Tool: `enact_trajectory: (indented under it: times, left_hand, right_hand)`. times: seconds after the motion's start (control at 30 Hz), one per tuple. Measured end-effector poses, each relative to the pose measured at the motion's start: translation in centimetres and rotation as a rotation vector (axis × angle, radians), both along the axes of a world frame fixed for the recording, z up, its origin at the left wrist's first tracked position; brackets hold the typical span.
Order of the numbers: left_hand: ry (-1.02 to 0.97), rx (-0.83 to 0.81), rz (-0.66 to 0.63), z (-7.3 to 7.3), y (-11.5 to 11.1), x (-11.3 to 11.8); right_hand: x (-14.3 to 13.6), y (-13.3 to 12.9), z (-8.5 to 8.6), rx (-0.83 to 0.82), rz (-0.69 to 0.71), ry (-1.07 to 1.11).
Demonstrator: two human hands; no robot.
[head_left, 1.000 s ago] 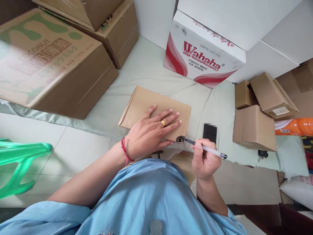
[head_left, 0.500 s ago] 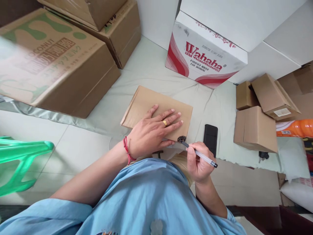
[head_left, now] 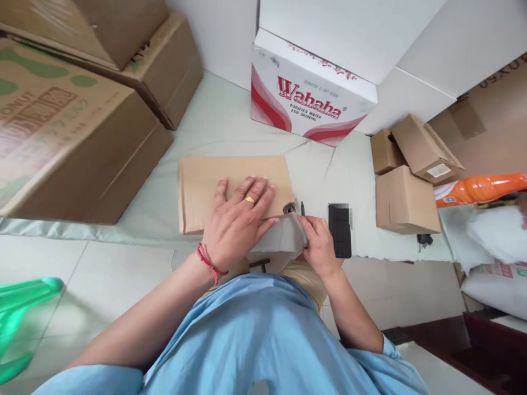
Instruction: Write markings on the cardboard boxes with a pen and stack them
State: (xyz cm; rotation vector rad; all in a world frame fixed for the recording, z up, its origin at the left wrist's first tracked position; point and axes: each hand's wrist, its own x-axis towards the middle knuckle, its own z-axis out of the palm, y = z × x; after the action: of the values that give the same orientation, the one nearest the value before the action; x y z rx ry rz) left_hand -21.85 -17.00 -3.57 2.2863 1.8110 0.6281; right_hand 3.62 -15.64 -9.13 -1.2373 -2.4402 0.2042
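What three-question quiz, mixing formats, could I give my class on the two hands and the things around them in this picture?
1. Multiple choice: what does the left hand rest on?
A. An orange bottle
B. The brown paper
C. A green stool

2. True or false: the dark mark is on the paper's corner beside the right hand.

3. Fill in the blank: the largest red word on the front of the white box is ____.

Key: 1. B; 2. True; 3. Wahaha.
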Motion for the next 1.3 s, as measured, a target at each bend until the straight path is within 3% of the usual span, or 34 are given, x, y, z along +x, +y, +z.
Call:
enact_trajectory:
  times: [0.1, 0.2, 0.27, 0.37, 0.5, 0.57, 0.7, 0.83, 1.0, 1.17, 1.3]
  left_hand:
    - [-0.018, -0.016, 0.148, 0.5, 0.6, 0.6]
    - [-0.031, -0.042, 0.129, 1.0, 0.6, -0.5]
    - [-0.018, -0.040, 0.084, 1.3, 0.5, -2.6]
    - [0.074, -0.025, 0.168, 1.3, 0.1, -7.0]
    - [0.123, -0.117, 0.157, 0.9, -1.0, -11.0]
    - [0.142, -0.173, 0.169, 1.1, -2.0, -10.6]
    - [0.286, -0.301, 0.307, 2.7, -4.8, -7.5]
    - [0.282, -0.391, 0.179, 4.2, -7.5, -7.2]
    - [0.067, -0.432, -0.006, 3.3, -9.5, -7.4]
    - [0.024, -0.394, 0.028, 2.2, -9.7, -4.2]
    - [0.006, -0.356, 0.054, 2.3, -9.1, -3.3]
  right_hand:
    - [0.3, 0.4, -0.6, -0.043, 0.012, -0.035]
    - [1.9, 0.3, -0.6, -0.004, -0.135, -0.025]
    - [3.5, -0.2, -0.7, 0.000, -0.340, -0.055]
    - [5.5, -1.5, -1.4, -0.127, -0.610, -0.197]
    - [6.4, -2.9, -2.3, -0.255, -0.725, -0.353]
    - [6.4, -2.9, -2.4, -0.253, -0.742, -0.340]
    - [6.8, -2.2, -2.2, -0.245, -0.776, -0.285]
    - [7.5, -2.0, -1.7, -0.300, -0.825, -0.303]
    - [7.8, -2.4, -1.5, -0.337, -0.879, -0.324]
    - [7.9, -2.0, -1.2, -0.386, -0.924, -0.345]
    - [7.8, -1.5, -1.0, -0.424, -0.942, -0.336]
